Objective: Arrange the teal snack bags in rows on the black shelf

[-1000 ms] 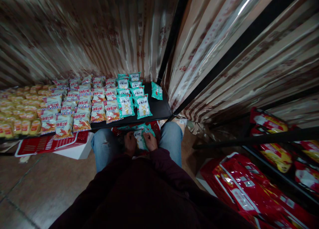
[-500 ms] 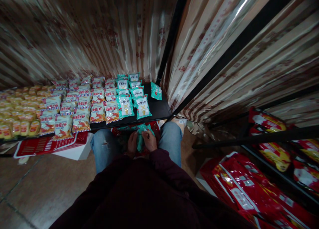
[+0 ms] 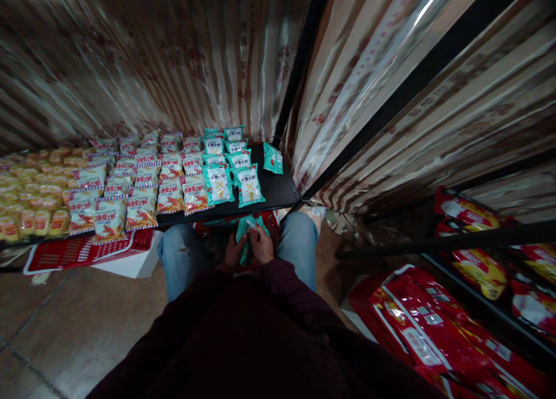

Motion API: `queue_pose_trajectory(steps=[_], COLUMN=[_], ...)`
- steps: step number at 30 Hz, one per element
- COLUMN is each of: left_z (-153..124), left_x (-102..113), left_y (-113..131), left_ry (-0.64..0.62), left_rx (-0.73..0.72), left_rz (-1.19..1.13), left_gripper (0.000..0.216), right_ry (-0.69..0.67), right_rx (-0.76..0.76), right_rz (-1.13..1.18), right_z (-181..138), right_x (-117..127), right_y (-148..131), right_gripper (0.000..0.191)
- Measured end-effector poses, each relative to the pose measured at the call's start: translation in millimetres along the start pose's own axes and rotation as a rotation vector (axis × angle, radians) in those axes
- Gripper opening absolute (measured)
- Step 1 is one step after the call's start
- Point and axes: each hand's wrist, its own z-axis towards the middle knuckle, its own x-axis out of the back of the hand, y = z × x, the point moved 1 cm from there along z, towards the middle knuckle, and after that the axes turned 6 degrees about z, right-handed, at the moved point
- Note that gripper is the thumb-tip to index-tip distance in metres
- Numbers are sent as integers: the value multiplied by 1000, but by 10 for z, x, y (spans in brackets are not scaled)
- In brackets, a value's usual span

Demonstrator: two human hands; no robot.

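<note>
I crouch before a low black shelf [image 3: 278, 191]. Between my knees, my left hand [image 3: 232, 252] and my right hand [image 3: 262, 244] are both closed on a stack of teal snack packets [image 3: 245, 232], held upright over a red basket [image 3: 271, 220]. On the shelf, more teal packets [image 3: 237, 167] lie in two rows near its right end, and one lone teal packet [image 3: 273, 158] lies further right. Rows of white and red snack packets [image 3: 143, 179] fill the shelf to the left of them.
Yellow packets [image 3: 26, 196] cover the shelf's far left. A red basket [image 3: 82, 249] on a white box sits under the shelf at left. Large red bags [image 3: 434, 324] lie on the racks at right. Striped plastic sheeting backs the shelves.
My hands have gathered the teal packets, which lay flat in the basket, into an upright bundle and lifted it slightly towards the shelf edge.
</note>
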Motion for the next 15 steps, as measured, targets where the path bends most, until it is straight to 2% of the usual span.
queue_pose_trajectory(steps=[5, 9, 15], left_z=[-24, -16, 27], left_x=[32, 64, 43], left_y=[40, 70, -80], left_ry=[-52, -107, -131], left_rx=[-17, -45, 21], left_rz=[1, 0, -44], left_gripper=[58, 54, 57], right_ry=[12, 30, 46], right_rx=[-26, -82, -103], right_rz=[12, -15, -98], right_z=[-8, 1, 41], right_x=[-15, 9, 47], right_y=[51, 55, 27], right_gripper=[30, 32, 34])
